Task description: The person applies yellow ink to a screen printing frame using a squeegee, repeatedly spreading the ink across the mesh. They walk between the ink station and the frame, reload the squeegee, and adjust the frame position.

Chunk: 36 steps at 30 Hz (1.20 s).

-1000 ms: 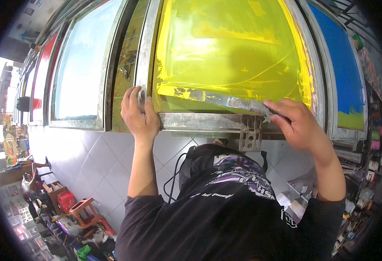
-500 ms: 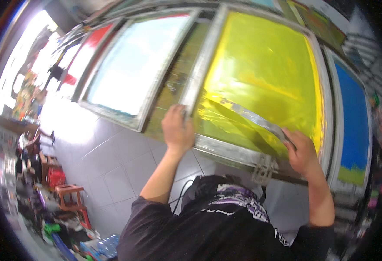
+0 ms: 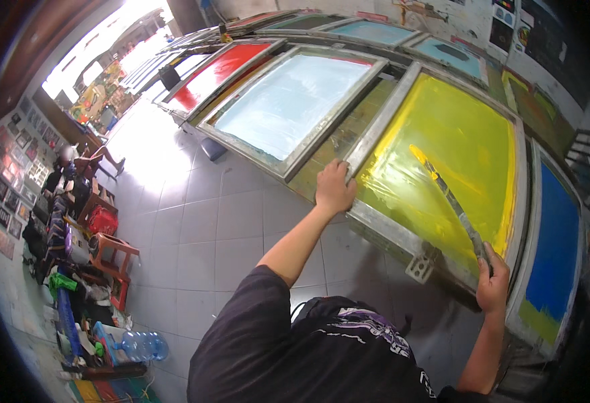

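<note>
Yellow screen frame (image 3: 375,138) corner being gripped by left hand (image 3: 335,190) for steadying; squeegee (image 3: 450,201) being clenched in right hand (image 3: 493,282), probably dragging ink.

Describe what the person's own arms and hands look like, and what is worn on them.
Both forearms are bare from the elbow down. The left hand and the right hand wear no gloves. A black short-sleeved shirt covers the upper arms, with a purple and white print on its front.
</note>
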{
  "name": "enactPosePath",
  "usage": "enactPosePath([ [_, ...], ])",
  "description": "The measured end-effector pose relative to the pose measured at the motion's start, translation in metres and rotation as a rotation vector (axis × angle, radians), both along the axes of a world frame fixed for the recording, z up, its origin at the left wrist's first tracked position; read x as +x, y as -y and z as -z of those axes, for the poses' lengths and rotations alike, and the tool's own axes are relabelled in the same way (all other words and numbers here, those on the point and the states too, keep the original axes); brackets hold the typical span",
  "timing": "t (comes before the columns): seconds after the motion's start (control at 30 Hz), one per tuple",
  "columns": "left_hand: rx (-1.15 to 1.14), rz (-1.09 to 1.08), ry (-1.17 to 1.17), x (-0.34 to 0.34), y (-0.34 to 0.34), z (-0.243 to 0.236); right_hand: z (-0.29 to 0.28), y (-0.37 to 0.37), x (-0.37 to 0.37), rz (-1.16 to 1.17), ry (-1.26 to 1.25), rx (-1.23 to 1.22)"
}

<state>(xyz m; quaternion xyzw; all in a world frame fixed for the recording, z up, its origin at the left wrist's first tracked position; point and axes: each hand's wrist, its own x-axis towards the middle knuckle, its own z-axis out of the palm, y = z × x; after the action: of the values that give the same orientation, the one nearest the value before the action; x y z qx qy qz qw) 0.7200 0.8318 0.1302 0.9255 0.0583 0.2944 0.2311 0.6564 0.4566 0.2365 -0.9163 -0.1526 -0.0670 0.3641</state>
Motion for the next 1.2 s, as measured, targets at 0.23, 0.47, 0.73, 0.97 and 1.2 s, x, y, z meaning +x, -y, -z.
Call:
enactPosePath([
  [0.23, 0.240, -0.054, 0.013, 0.006, -0.012, 0.016, 0.010, 0.065, -0.067, 0.264, 0.026, -0.003],
  [0.47, 0.147, 0.031, 0.079, 0.002, -0.006, 0.001, 0.008, 0.109, -0.116, 0.406, 0.124, -0.102],
  [0.73, 0.116, 0.065, 0.034, 0.000, -0.001, -0.001, 0.005, 0.099, -0.123, 0.439, -0.011, -0.141],
  [0.97, 0.080, 0.075, 0.049, 0.001, -0.001, -0.001, 0.019, 0.079, -0.108, 0.263, 0.033, -0.174],
  [1.2, 0.049, 0.080, 0.059, 0.001, -0.002, -0.001, 0.021, 0.063, -0.094, 0.173, -0.085, -0.114],
])
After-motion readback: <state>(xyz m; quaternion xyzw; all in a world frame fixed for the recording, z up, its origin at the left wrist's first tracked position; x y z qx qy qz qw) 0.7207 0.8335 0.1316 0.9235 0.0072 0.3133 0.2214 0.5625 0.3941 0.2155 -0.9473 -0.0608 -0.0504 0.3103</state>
